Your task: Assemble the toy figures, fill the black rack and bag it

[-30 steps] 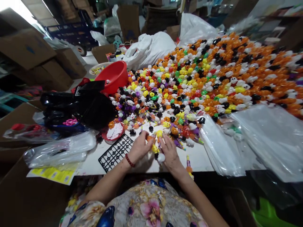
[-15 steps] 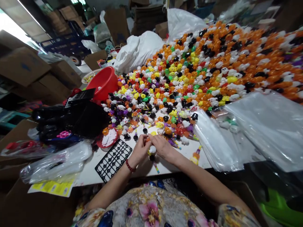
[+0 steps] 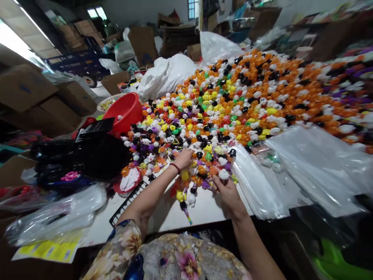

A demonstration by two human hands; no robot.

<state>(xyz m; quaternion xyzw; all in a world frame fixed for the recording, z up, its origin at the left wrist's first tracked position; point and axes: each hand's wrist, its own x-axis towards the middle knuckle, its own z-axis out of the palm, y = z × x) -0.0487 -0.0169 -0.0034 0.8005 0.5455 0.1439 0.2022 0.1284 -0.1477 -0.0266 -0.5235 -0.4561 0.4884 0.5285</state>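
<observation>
My left hand (image 3: pixel 184 158) reaches to the near edge of a heap of small plastic figures (image 3: pixel 201 105). Its fingers are bent together and their tips are hidden among the pieces, so what they grip does not show. Lower right, my right hand (image 3: pixel 230 194) is closed with thumb and fingers around a small white-topped piece (image 3: pixel 223 174); an orange piece touches the fingertips. On the white table (image 3: pixel 169 212) between my arms lie a yellow figure (image 3: pixel 180 195), a white figure (image 3: pixel 191 200) and a striped stick (image 3: pixel 187 216).
A red basin (image 3: pixel 125 112) and a small red dish with white slips (image 3: pixel 130 179) stand left of the heap. My left forearm partly covers a black grid frame (image 3: pixel 125 206). Clear plastic bags (image 3: pixel 259 182) lie right; black bags (image 3: pixel 96 155) lie left.
My hands, together before, have parted. The left went forward into the heap; the right moved right with a white-topped piece. The view has shifted, and more figures lie between my arms.
</observation>
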